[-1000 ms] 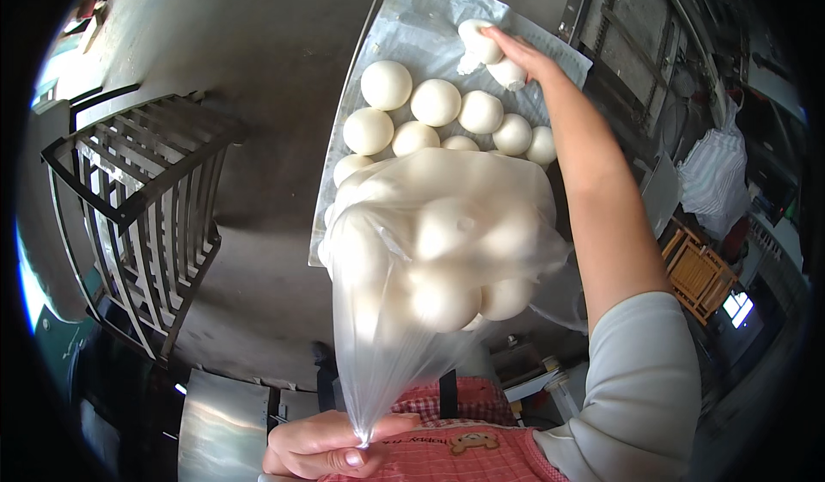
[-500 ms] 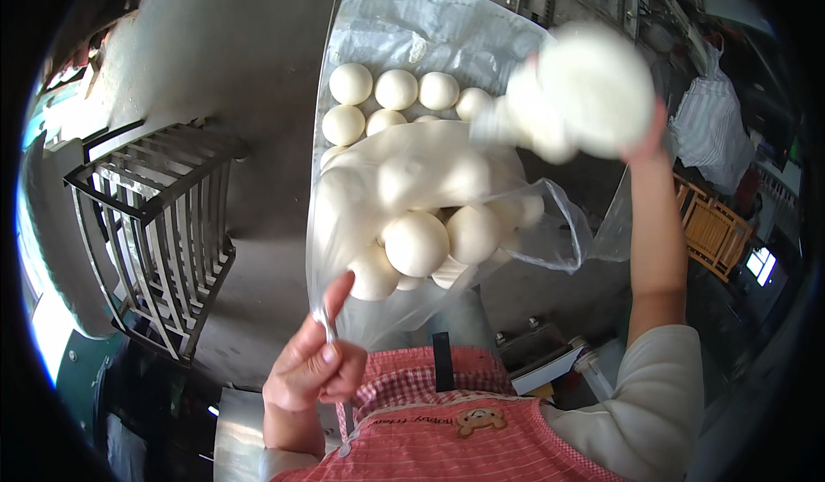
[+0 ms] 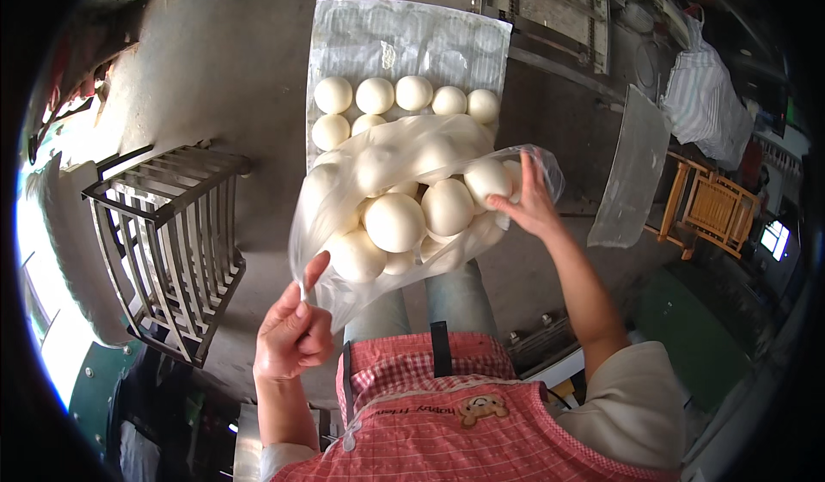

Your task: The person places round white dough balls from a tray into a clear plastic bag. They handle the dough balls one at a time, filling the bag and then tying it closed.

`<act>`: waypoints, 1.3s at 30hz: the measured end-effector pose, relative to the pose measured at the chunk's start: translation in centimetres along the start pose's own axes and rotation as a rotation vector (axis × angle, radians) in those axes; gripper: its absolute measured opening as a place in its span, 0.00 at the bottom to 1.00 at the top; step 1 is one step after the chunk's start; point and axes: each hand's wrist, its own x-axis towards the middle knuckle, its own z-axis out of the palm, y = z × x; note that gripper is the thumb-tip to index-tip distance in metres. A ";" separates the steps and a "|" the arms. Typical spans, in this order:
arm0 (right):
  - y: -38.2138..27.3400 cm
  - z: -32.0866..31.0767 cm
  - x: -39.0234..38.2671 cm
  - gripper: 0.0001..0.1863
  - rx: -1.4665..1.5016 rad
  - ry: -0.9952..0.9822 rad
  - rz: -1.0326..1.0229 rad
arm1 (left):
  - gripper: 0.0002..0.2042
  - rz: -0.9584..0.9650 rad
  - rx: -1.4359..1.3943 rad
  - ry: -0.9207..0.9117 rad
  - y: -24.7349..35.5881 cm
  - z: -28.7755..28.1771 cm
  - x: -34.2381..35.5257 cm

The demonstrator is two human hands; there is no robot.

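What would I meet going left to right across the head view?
Slatted metal rack → left hand → large white ball in the clear bag → right hand → flat grey sheet → wooden chair.

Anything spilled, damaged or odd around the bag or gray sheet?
A whitish patch stands out on the gray sheet, beyond the white balls: brighter than the surface around it, possibly stuck residue. No visible ball looks split.

Grey floor (image 3: pixel 241 70). Slatted metal rack (image 3: pixel 176 250) off left edge of board (image 3: pixel 365 35); wooden chair (image 3: pixel 715 211) beyond right edge. Bright glare (image 3: pixel 51 344) beyond rack.
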 end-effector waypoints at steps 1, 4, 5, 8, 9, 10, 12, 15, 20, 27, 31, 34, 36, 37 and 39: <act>0.1 -1.8 0.0 0.57 -0.062 -0.064 0.043 | 0.26 0.001 0.006 0.030 -0.1 -0.1 -0.5; 0.2 -5.8 -1.6 0.58 -0.465 -0.279 0.090 | 0.20 -0.018 0.096 0.105 0.3 0.0 -1.4; -1.6 -8.4 -2.8 0.52 -0.580 -0.459 0.166 | 0.17 0.015 0.200 0.176 0.3 -0.1 -1.5; -1.1 -11.2 -8.6 0.20 -1.035 -0.947 -0.063 | 0.12 0.098 0.449 0.360 0.3 0.7 -2.1; -3.2 -12.2 -10.7 0.12 -0.980 -0.850 -0.180 | 0.10 0.145 0.492 0.422 0.0 2.1 -2.1; -5.9 -13.6 -12.5 0.05 -0.922 -0.752 -0.295 | 0.10 0.192 0.533 0.483 -0.6 3.5 -2.0; -9.7 -15.5 -13.5 0.05 -0.527 -0.465 -0.824 | 0.07 0.070 0.710 0.309 -3.0 6.8 -2.5; -13.4 -14.3 -9.4 0.12 -0.236 0.099 -0.998 | 0.07 0.132 0.921 0.171 -3.3 7.8 -2.1; -13.7 -7.1 -10.0 0.15 0.346 0.175 -0.462 | 0.03 0.438 1.326 0.055 -3.4 7.4 0.0; -18.7 -4.7 -8.9 0.19 0.930 -0.494 -0.177 | 0.07 0.451 1.493 0.014 -6.5 9.9 1.6; -18.1 -4.3 -8.8 0.11 1.189 -0.485 -0.113 | 0.07 0.473 1.657 -0.106 -8.3 10.9 2.7; -16.6 -4.0 -9.5 0.07 0.889 -0.147 -0.338 | 0.06 0.307 1.872 -0.199 -6.3 10.1 2.9; -16.5 -5.3 -9.6 0.06 0.477 0.116 -0.537 | 0.06 0.381 2.003 -0.089 -3.1 11.7 5.1; -17.0 -5.5 -9.2 0.04 0.457 0.139 -0.598 | 0.08 0.458 1.998 -0.067 -2.7 11.5 7.2; -16.7 -4.6 -9.7 0.03 0.375 0.070 -0.702 | 0.12 0.285 1.732 -0.117 -3.2 11.1 10.7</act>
